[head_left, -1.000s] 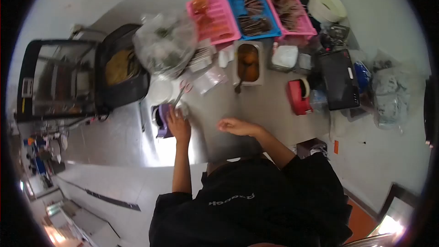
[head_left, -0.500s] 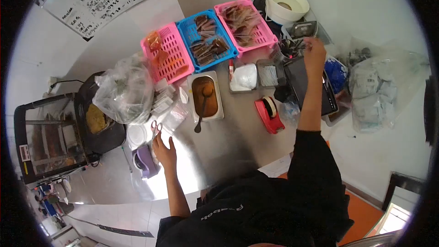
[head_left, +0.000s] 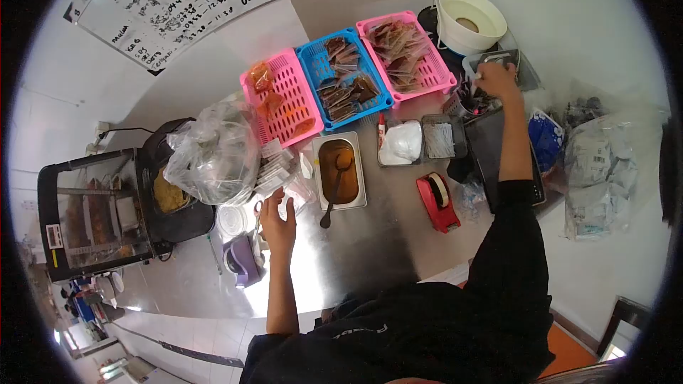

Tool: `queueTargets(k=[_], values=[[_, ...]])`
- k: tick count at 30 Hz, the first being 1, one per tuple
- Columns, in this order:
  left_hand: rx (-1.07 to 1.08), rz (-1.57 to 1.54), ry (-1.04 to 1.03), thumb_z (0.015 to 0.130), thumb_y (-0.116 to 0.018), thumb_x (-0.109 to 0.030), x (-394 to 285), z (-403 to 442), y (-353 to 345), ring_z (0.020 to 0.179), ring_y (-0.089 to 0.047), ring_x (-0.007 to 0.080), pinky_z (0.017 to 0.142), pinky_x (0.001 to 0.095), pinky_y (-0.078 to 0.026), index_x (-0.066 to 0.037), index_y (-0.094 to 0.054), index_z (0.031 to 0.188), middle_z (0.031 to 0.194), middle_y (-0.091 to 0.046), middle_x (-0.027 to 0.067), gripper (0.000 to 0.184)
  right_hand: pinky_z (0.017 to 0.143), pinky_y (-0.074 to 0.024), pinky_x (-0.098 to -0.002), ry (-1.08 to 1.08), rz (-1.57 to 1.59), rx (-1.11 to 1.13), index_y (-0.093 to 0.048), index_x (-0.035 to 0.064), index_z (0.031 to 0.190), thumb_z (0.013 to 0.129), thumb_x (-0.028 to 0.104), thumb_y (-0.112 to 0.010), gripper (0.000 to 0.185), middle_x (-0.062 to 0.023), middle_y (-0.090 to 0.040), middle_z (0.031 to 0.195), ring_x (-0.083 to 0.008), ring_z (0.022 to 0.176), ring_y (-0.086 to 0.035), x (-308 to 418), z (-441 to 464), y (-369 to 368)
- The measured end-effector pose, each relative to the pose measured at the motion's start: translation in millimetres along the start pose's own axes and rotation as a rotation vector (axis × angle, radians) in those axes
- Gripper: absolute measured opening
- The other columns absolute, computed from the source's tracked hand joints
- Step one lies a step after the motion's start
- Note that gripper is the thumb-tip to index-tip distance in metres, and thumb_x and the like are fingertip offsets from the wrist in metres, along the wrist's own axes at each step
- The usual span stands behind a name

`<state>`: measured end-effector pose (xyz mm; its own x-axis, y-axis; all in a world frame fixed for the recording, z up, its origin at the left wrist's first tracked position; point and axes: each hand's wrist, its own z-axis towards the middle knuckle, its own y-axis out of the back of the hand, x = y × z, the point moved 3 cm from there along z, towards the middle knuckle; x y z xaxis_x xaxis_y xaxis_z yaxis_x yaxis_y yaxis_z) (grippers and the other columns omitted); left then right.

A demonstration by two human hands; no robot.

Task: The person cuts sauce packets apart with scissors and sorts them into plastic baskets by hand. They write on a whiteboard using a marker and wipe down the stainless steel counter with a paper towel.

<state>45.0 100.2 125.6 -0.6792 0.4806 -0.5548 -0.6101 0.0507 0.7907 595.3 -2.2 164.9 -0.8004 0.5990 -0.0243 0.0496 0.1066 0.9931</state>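
My left hand [head_left: 278,225] is over the steel table, thumb apart from the fingers and nothing visibly gripped. Close beside its fingers lie scissors [head_left: 258,208], partly covered, with clear plastic packets [head_left: 300,195] just beyond. Below the hand stands a purple tape dispenser [head_left: 243,262]. At the back right, my right hand [head_left: 498,80] has its fingers curled at the rim of a grey container [head_left: 528,71], above a holder of utensils [head_left: 478,103]. Whatever is in those fingers is too small or hidden to make out. A whitish piece [head_left: 470,66] shows beside them.
A steel pan [head_left: 359,195] holds brown sauce and a ladle [head_left: 336,188]. Behind are pink [head_left: 284,103] and blue [head_left: 380,92] baskets of packets. A red tape dispenser [head_left: 439,206], dark flat appliance [head_left: 491,149], white bucket [head_left: 473,25] and bulging plastic bag [head_left: 213,153] surround the workspace.
The view has shifted, so the table sits lower and further right. My right hand has dropped toward the grey container and utensil holder. My left hand has moved forward past the scissors' handles.
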Motion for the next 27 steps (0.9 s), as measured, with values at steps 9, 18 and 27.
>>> queueTargets(k=[9, 18, 27], values=[[0.175, -0.466, -0.144, 0.081, -0.065, -0.004, -133.2, 42.3, -19.1, 0.08, -0.06, 0.0162, 0.072, 0.0279, -0.048, -0.002, -0.03, 0.136, 0.112, -0.053, 0.0141, 0.065, 0.072, -0.0463, -0.0279, 0.285, 1.042, -0.609, -0.053, 0.0043, 0.092, 0.086, 0.012, -0.054, 0.009, -0.0083, -0.059, 0.086, -0.0177, 0.08, -0.059, 99.8, -124.9, 114.0], [0.525, -0.503, -0.069, 0.087, -0.056, 0.0, -158.3, 4.3, -70.0, 0.071, -0.057, 0.0147, 0.063, 0.0263, -0.046, 0.004, -0.044, 0.11, 0.081, -0.057, 0.011, 0.026, 0.063, -0.0398, -0.0231, 0.385, 2.069, -0.161, -0.04, 0.0072, 0.103, 0.092, 0.003, -0.045, 0.013, -0.002, -0.043, 0.08, -0.0087, 0.071, -0.045, 210.4, -178.1, 10.9], [0.419, -0.523, 0.043, 0.082, -0.059, 0.0, -143.6, -3.2, -91.8, 0.06, -0.049, 0.012, 0.053, 0.0286, -0.039, 0.003, -0.051, 0.084, 0.069, -0.055, 0.0071, 0.009, 0.06, -0.0334, -0.0204, 0.334, 2.267, -0.043, -0.047, 0.0073, 0.074, 0.088, 0.016, -0.061, 0.021, 0.0041, -0.047, 0.073, -0.0024, 0.068, -0.042, 225.6, -181.9, -16.5]])
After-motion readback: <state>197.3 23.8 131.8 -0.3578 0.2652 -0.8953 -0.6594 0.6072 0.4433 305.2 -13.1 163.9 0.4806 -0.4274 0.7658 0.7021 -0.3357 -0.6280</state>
